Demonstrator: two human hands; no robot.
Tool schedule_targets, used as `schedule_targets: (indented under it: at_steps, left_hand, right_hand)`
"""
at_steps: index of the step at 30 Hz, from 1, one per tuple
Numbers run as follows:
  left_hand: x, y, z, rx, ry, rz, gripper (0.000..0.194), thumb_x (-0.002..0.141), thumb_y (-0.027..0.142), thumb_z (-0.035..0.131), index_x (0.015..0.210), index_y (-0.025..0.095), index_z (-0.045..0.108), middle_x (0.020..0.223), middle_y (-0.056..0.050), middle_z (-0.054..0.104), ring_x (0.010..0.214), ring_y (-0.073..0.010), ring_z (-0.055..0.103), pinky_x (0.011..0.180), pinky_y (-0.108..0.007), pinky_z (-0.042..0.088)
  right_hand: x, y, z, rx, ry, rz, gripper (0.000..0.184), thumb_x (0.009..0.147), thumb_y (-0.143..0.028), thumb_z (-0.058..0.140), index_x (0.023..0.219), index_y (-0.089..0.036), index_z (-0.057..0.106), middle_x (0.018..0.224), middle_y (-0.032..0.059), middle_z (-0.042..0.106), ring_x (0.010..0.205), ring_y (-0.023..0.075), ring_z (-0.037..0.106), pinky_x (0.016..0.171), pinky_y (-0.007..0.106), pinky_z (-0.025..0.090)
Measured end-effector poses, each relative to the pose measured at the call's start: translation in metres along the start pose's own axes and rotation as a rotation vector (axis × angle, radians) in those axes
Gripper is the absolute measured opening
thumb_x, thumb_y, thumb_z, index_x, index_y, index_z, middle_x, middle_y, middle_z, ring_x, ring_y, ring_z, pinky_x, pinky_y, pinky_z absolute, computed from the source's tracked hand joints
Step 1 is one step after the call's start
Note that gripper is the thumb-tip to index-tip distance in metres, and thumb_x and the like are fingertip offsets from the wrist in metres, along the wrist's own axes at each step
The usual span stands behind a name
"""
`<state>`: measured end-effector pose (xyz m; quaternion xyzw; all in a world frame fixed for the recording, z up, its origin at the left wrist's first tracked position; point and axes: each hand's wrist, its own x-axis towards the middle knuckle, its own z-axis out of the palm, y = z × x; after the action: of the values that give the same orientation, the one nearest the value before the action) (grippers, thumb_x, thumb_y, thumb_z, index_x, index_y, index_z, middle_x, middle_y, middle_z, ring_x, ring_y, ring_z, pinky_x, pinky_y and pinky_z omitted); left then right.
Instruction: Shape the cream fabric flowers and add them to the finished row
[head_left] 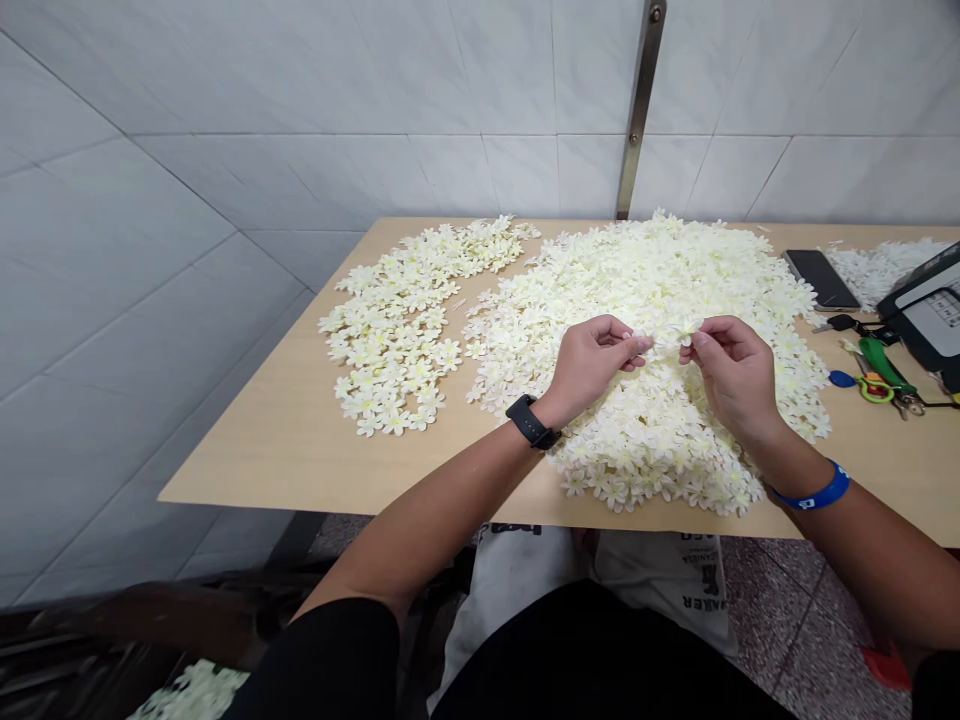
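Over a large heap of pale yellow-white artificial flowers (637, 440), both hands work close together. My right hand (735, 370) pinches a single artificial flower (685, 332) between thumb and fingers. My left hand (596, 360) is closed in a pinch just to the left of it. Something small and pale shows at its fingertips, but against the similar flowers behind I cannot make out what it is. A narrow gap separates the two hands.
A smaller, curved spread of flowers (397, 330) lies left on the tan table (277, 440). To the right are a phone (821, 280), small white pieces (885, 268), keys with a green holder (885, 365) and a black-and-white box (930, 310). A tiled wall (450, 170) borders the back.
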<state>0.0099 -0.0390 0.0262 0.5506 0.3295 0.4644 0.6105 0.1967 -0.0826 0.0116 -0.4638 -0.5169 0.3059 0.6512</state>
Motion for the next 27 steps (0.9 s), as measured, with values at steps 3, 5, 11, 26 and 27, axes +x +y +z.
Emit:
schedule_targets:
  at_steps: [3,5,11,26,27]
  left_hand:
    - [0.0002,-0.0003,-0.0008,0.024,-0.015,0.081,0.038,0.075,0.039,0.088,0.076,0.016,0.058,0.079,-0.002,0.073,0.075,-0.0123,0.072,0.070,-0.026,0.061]
    - [-0.0001,0.0002,-0.0009,0.026,-0.027,0.117,0.029,0.079,0.032,0.085,0.083,0.017,0.060,0.083,-0.002,0.073,0.078,-0.0122,0.072,0.074,-0.026,0.062]
    - [-0.0016,0.0030,-0.0016,0.165,-0.060,0.194,0.016,0.085,0.019,0.074,0.101,0.019,0.077,0.095,-0.005,0.078,0.085,-0.0133,0.073,0.078,-0.027,0.061]
    - [-0.0041,0.0079,0.0000,0.073,-0.058,0.124,0.035,0.080,0.043,0.083,0.079,0.016,0.061,0.072,0.001,0.065,0.070,-0.0136,0.073,0.062,-0.022,0.058]
    - [-0.0038,0.0073,0.0003,0.057,-0.063,0.123,0.032,0.083,0.042,0.081,0.083,0.016,0.061,0.076,0.000,0.067,0.075,-0.0146,0.075,0.065,-0.023,0.060]
  right_hand:
    - [0.0008,0.0001,0.0011,0.023,0.017,0.022,0.012,0.086,-0.033,0.076,0.089,-0.025,0.068,0.077,-0.0011,0.065,0.069,0.0144,0.065,0.071,0.032,0.058]
    - [0.0008,-0.0013,0.0021,0.044,0.030,0.034,0.012,0.085,-0.032,0.077,0.088,-0.025,0.068,0.077,-0.0012,0.064,0.068,0.0140,0.064,0.070,0.031,0.057]
    - [0.0005,-0.0057,0.0039,0.051,0.038,0.040,0.016,0.083,-0.035,0.080,0.086,-0.026,0.068,0.077,-0.0009,0.064,0.068,0.0142,0.064,0.070,0.032,0.057]
    - [0.0019,-0.0057,0.0029,0.077,0.037,0.057,0.018,0.080,-0.036,0.084,0.085,-0.025,0.071,0.074,-0.0017,0.064,0.068,0.0139,0.065,0.068,0.029,0.056]
    - [0.0020,-0.0052,0.0027,0.083,0.036,0.055,0.018,0.080,-0.036,0.084,0.085,-0.025,0.071,0.074,-0.0017,0.065,0.068,0.0138,0.065,0.068,0.029,0.056]
